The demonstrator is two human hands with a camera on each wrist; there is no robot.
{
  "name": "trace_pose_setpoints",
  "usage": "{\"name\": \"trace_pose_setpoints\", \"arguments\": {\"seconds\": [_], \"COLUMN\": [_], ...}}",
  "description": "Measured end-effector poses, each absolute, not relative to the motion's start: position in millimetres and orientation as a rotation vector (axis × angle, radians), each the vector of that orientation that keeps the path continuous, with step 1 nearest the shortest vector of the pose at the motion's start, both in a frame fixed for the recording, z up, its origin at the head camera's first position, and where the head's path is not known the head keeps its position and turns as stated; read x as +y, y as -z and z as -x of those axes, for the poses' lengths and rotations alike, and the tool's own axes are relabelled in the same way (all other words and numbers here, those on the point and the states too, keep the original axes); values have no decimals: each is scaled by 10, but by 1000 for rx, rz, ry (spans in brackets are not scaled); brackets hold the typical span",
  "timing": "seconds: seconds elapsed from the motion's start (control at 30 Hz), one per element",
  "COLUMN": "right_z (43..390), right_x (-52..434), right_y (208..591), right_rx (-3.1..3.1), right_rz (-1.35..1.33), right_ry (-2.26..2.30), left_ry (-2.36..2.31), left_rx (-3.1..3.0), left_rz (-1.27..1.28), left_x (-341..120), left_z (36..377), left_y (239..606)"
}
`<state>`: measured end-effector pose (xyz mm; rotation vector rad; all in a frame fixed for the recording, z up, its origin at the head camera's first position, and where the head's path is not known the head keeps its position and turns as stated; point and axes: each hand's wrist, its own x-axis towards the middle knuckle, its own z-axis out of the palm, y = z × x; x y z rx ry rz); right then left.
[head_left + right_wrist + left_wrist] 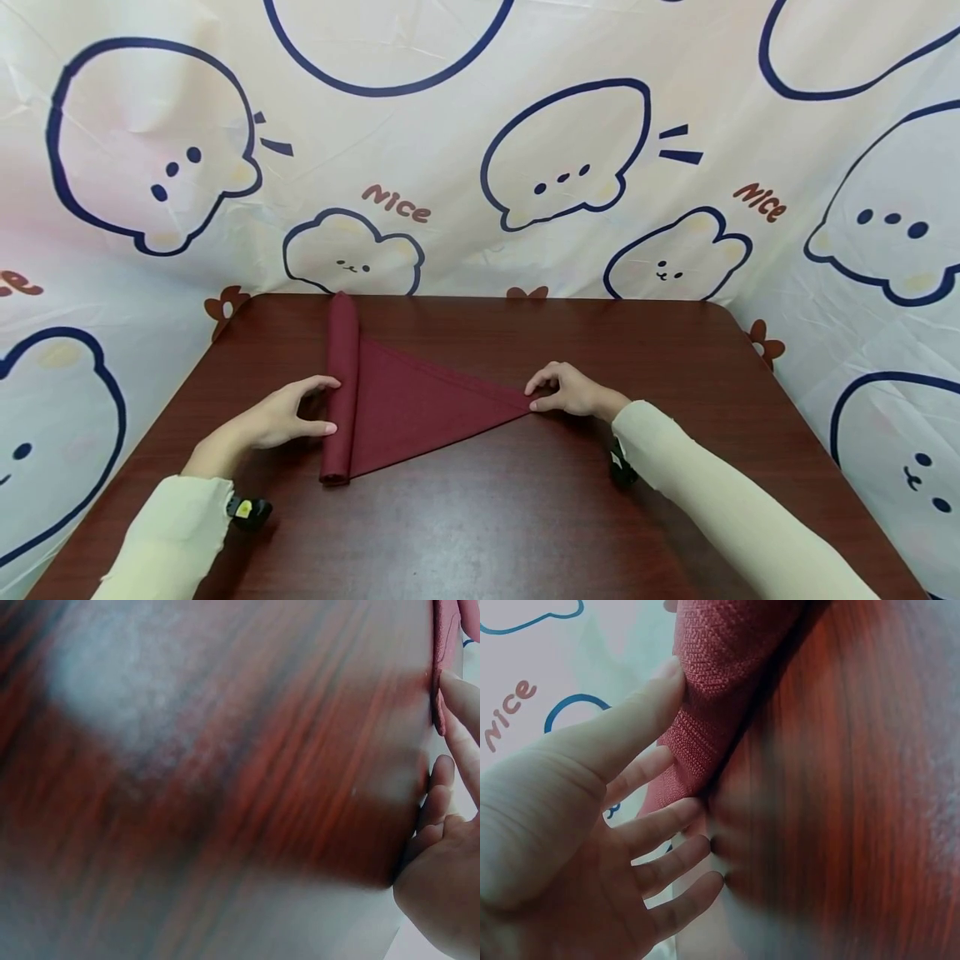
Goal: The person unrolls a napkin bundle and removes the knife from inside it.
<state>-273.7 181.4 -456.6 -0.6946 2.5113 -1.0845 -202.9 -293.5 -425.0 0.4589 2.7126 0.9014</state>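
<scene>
Nearest the front edge of the tabletop (480,517) the two pale sleeves come in, one from each front corner. A little further in, the left hand (281,417) sits against the rolled edge (340,392) of the dark red napkin (405,404), thumb and forefinger spread on either side of the roll's left flank, fingers nearly straight and only touching; in the left wrist view the fingers (660,825) lie fanned beside the woven cloth rather than curled round it, which reads as steadying the roll so it does not unwind. Level with it, toward the right edge, the right hand (573,392) pinches or pins the napkin's pointed tip (528,404) between thumb and forefinger against the wood, likely to keep the flat triangle taut while the roll is held. The napkin lies in the middle of the tabletop, its roll running from mid-table toward the far edge. Beyond that edge hangs a cartoon-printed backdrop (570,167).
</scene>
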Motion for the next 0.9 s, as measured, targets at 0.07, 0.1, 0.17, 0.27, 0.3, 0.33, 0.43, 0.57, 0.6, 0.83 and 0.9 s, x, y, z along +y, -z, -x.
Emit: {"name": "trace_pose_setpoints", "arguments": {"seconds": [0.07,0.1,0.17,0.27,0.3,0.33,0.43,0.57,0.6,0.83,0.9], "right_z": [2741,2741,2741,2740,2740,2740,2737,2738,2739,2716,2720], "right_x": [1817,1816,1816,1817,1820,1823,1832,1836,1836,1821,1825], "right_y": [4574,4577,4578,4573,4572,4570,4569,4574,4576,4525,4530], "right_rx": [2513,2513,2510,2510,2510,2512,2520,2528,2530,2536,2536], "right_rz": [693,694,688,699,701,708,750,760,762,768,775], "right_ry": [1080,1077,1076,1076,1079,1079,1081,1076,1072,1046,1040], "left_ry": [-910,-913,-919,-930,-934,-937,-941,-941,-943,-960,-972], "left_rx": [2713,2712,2711,2709,2709,2710,2711,2699,2694,2674,2673], "left_rz": [-457,-454,-449,-445,-447,-451,-467,-478,-480,-472,-476], "left_x": [-2936,-2937,-2939,-2943,-2943,-2943,-2939,-2935,-2935,-2954,-2961], "left_z": [2027,2025,2019,2015,2015,2016,2021,2022,2023,2032,2031], "left_y": [4260,4265,4273,4286,4288,4290,4284,4264,4260,4276,4288]}}
